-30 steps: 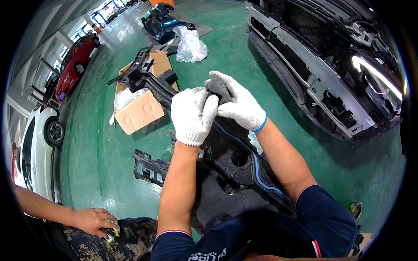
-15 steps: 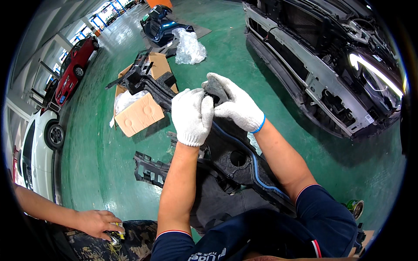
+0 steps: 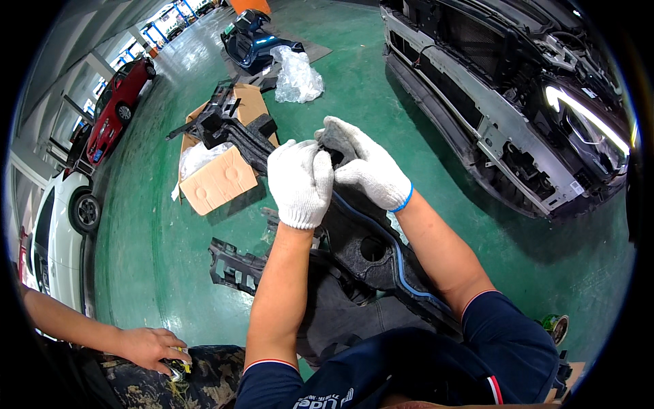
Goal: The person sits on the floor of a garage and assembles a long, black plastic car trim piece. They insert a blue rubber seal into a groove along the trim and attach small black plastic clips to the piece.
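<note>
My left hand (image 3: 298,185), in a white knitted glove, is closed with its fingertips against my right hand (image 3: 373,167). That hand wears a matching glove with a blue cuff edge, and its fingers curl over. A small dark piece (image 3: 335,156) shows between the two; the gloves hide most of it, and its kind cannot be told. Below my hands lies a long black moulded car panel (image 3: 372,249) with a round hole and a blue strip (image 3: 402,269) along it. Its far end is partly covered by the gloves. A black plastic bracket (image 3: 235,264) sits left of my left forearm.
At the left, a co-worker's bare hand (image 3: 151,347) rests by a camouflage-clad leg, holding something small and yellowish. An opened cardboard box (image 3: 218,188) with black parts stands ahead. A stripped car front (image 3: 470,116) is at the right. Clear plastic wrap (image 3: 297,76) lies beyond.
</note>
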### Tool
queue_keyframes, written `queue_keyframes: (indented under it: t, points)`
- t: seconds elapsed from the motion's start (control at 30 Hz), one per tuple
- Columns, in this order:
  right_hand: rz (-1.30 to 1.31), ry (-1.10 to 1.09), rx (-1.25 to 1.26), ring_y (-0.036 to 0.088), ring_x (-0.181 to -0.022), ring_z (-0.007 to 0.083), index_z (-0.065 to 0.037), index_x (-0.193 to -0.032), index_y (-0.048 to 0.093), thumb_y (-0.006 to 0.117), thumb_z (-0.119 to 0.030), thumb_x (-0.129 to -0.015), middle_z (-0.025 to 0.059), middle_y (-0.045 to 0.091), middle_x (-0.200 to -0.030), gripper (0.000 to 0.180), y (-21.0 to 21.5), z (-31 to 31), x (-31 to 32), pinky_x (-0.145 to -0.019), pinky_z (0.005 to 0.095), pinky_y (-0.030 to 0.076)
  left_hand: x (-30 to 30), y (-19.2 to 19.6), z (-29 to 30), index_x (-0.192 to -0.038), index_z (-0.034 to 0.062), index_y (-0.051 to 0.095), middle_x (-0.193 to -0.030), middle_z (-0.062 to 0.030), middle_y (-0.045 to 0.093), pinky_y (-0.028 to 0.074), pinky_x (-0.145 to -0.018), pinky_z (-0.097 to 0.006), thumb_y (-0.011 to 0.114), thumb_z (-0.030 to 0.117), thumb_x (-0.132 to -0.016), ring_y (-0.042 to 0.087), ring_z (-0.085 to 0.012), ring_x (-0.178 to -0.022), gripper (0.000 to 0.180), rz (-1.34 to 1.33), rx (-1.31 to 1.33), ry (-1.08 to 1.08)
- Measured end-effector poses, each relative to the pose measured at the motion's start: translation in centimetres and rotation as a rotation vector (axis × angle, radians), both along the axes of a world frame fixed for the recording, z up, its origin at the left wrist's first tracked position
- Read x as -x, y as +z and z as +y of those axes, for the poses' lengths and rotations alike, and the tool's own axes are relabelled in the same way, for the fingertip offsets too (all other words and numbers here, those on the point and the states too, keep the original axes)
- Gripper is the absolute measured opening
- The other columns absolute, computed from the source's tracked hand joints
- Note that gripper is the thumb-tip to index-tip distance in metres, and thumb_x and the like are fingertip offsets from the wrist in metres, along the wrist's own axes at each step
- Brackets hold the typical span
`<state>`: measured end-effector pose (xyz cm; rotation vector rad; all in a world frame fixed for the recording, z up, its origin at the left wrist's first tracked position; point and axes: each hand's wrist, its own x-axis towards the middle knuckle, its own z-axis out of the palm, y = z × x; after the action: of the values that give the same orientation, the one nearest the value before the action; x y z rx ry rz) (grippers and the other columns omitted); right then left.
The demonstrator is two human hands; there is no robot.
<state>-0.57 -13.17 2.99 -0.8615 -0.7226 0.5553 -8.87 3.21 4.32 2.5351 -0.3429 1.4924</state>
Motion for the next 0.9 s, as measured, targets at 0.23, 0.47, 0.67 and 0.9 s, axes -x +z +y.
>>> queue_keyframes:
  t: [0.23, 0.47, 0.67, 0.9]
  points:
    - [0.023, 0.029, -0.011, 0.043, -0.161, 0.0294, -0.003, -0.176, 0.028, 0.065, 0.003, -0.087, 0.0207, 0.047, -0.172, 0.097, 0.0, 0.2, 0.2, -0.129, 0.0386, 0.04, 0.1, 0.3, -0.3, -0.11, 0.0016, 0.074, -0.11, -0.0174, 0.075, 0.053, -0.101, -0.052, 0.069, 0.018, -0.101, 0.069, -0.0411, -0.107, 0.019, -0.037, 0.042, 0.018]
    - [0.06, 0.06, -0.063, 0.042, -0.162, 0.0313, -0.002, -0.176, 0.028, 0.065, 0.003, -0.086, 0.021, 0.047, -0.171, 0.097, -0.2, 0.7, 0.4, -0.13, 0.0393, 0.038, 0.2, 0.1, -0.2, -0.11, 0.0014, 0.074, -0.109, -0.0175, 0.075, 0.053, -0.101, -0.052, 0.069, 0.017, -0.101, 0.069, -0.0406, -0.107, 0.018, -0.035, 0.08, 0.037]
    - [-0.08, -0.05, -0.088, 0.047, -0.157, 0.028, 0.001, -0.173, 0.032, 0.069, -0.002, -0.095, 0.0199, 0.051, -0.167, 0.086, 0.0, 0.1, -0.3, -0.126, 0.0402, 0.043, -0.2, 1.5, -0.4, -0.11, 0.0047, 0.073, -0.108, -0.0152, 0.076, 0.049, -0.103, -0.053, 0.079, 0.02, -0.095, 0.069, -0.0396, -0.103, 0.022, -0.049, 0.036, -0.081]
    - [0.089, -0.196, -0.1, 0.057, -0.145, 0.0253, 0.004, -0.17, 0.034, 0.063, -0.006, -0.104, 0.0194, 0.056, -0.161, 0.073, 0.3, 0.3, -0.2, -0.125, 0.0388, 0.045, 0.0, 1.3, -1.8, -0.121, 0.004, 0.076, -0.115, -0.0143, 0.076, 0.051, -0.098, -0.05, 0.085, 0.015, -0.092, 0.068, -0.0375, -0.107, 0.032, 0.043, 0.109, -0.1]
